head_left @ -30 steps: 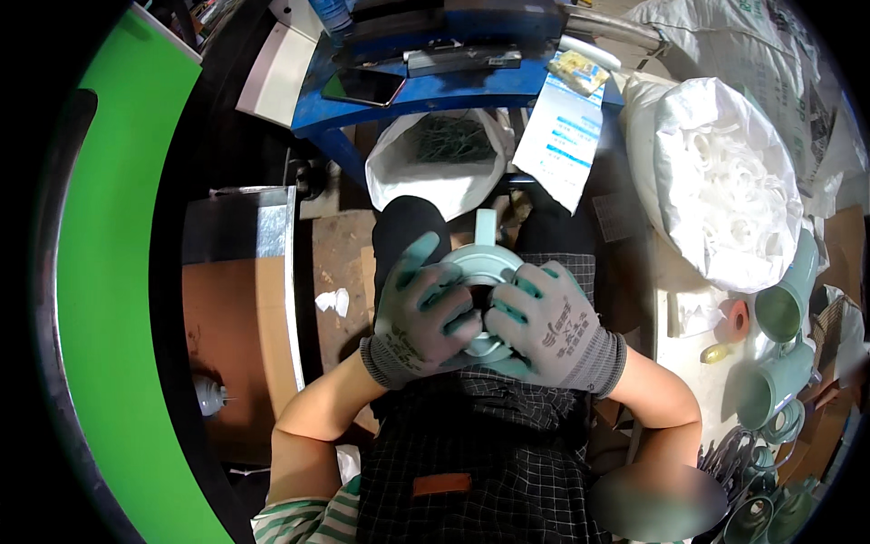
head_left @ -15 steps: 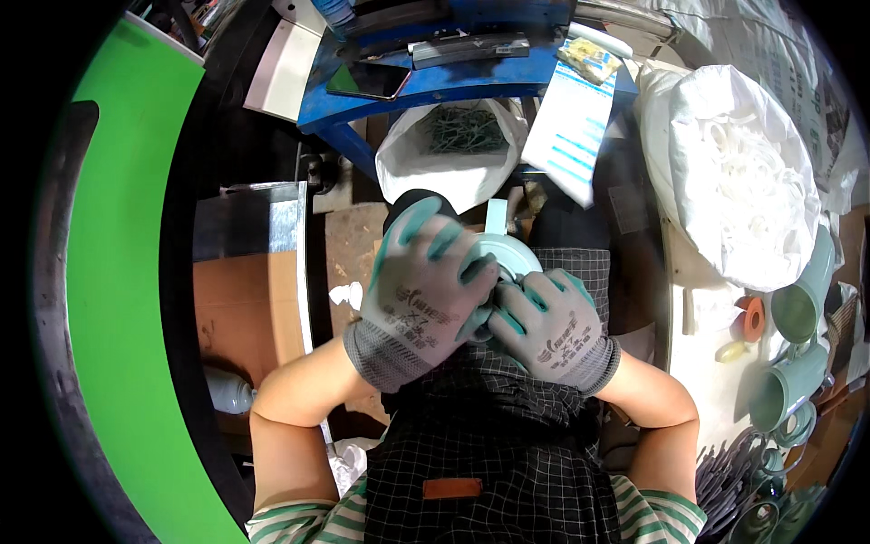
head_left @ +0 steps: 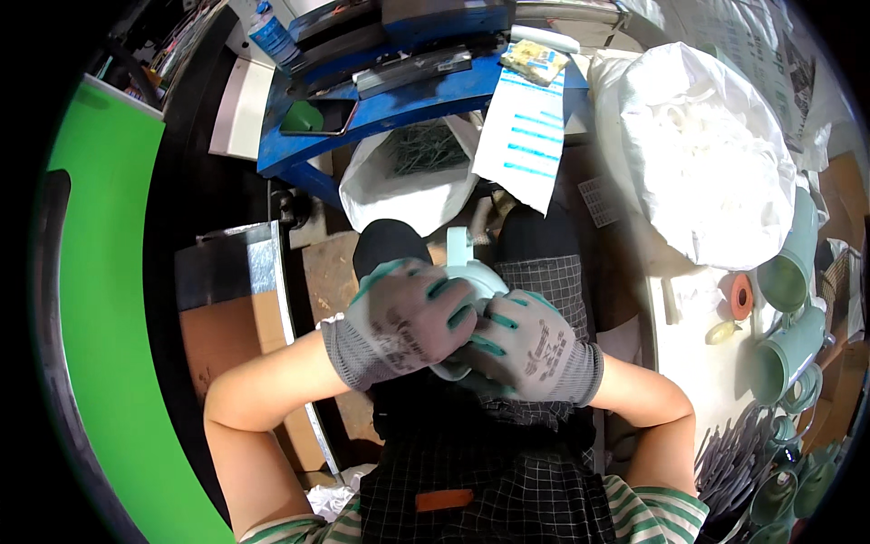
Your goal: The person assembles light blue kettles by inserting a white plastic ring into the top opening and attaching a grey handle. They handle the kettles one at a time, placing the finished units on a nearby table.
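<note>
Left hand (head_left: pixel 403 317) and right hand (head_left: pixel 530 344) clamp their fingers on a pale green handled vessel (head_left: pixel 475 274) between them. Open space separates the fingers from a cardboard box (head_left: pixel 222 340) leftward and a bench (head_left: pixel 680 385) edge rightward; beyond them, a white sack (head_left: pixel 399 204) stands at the blue table (head_left: pixel 394 111).

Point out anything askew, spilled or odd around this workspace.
The paper sheet looks slightly askew: it hangs over the front edge of the blue bench, a yellowish item lying on its upper part. No clear spill or damage shows.
</note>
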The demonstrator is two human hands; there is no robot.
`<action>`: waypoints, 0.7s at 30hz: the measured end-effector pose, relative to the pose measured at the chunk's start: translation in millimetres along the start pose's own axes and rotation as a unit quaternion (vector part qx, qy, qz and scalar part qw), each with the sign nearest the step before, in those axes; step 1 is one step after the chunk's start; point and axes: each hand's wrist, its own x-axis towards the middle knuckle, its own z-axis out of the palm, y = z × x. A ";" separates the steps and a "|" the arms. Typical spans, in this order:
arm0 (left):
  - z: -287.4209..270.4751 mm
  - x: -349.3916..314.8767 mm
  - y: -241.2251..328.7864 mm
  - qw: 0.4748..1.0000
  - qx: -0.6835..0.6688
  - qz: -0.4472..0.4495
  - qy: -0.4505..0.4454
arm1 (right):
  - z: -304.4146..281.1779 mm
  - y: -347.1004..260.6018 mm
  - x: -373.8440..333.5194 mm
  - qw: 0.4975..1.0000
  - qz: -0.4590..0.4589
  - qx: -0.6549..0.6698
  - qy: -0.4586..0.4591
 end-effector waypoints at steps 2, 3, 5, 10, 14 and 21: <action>6.5 -5.7 -3.2 0.998 -0.032 -0.038 0.026 | -8.4 6.4 4.8 0.985 0.059 0.129 0.099; 6.0 -7.7 -12.8 0.993 -0.105 -0.037 0.044 | -11.3 15.2 6.4 0.955 0.102 0.198 0.196; 21.1 -8.5 -16.6 0.923 -0.326 -0.103 0.179 | -12.4 44.7 9.7 0.830 0.244 0.323 0.383; 3.2 63.8 -61.9 0.939 -0.198 -0.115 0.255 | 15.2 228.8 -6.2 0.577 0.356 0.560 0.477; 29.0 133.5 -103.3 0.960 -0.041 -0.062 0.271 | 38.9 265.0 23.6 0.467 0.307 0.681 0.473; 111.9 217.7 -155.8 0.965 0.006 -0.182 0.189 | 22.7 240.0 45.0 0.502 0.353 0.594 0.520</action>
